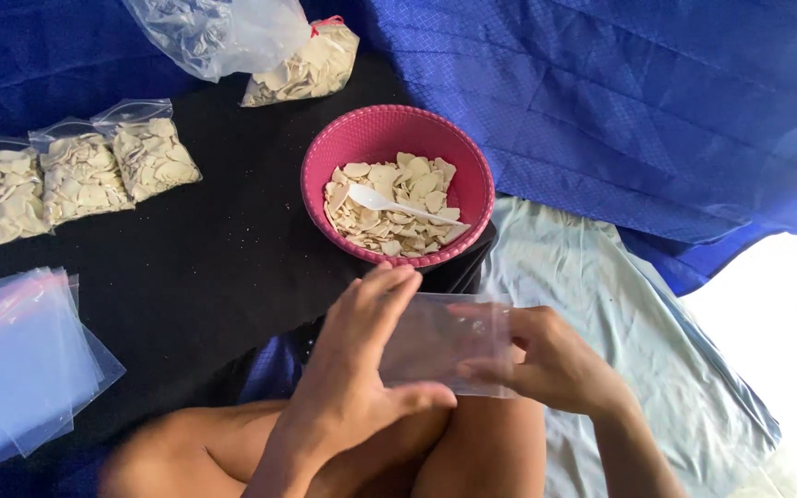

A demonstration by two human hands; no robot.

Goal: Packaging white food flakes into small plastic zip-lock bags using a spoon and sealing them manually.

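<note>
Two bare hands work a small clear plastic bag (445, 343) above the lap, just below a pink bowl (397, 184) of pale chips. Left hand (352, 369) and right hand (546, 364) pinch its edges; limp, slippery film seems best gripped at the mouth.

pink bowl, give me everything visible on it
The pink bowl is round, looks like plastic with a finely textured wall, and sits upright on the black cloth above the hands. It is partly filled with pale, flat chips. A white plastic spoon lies across them, its scoop to the left. Neither hand touches the bowl.
</note>
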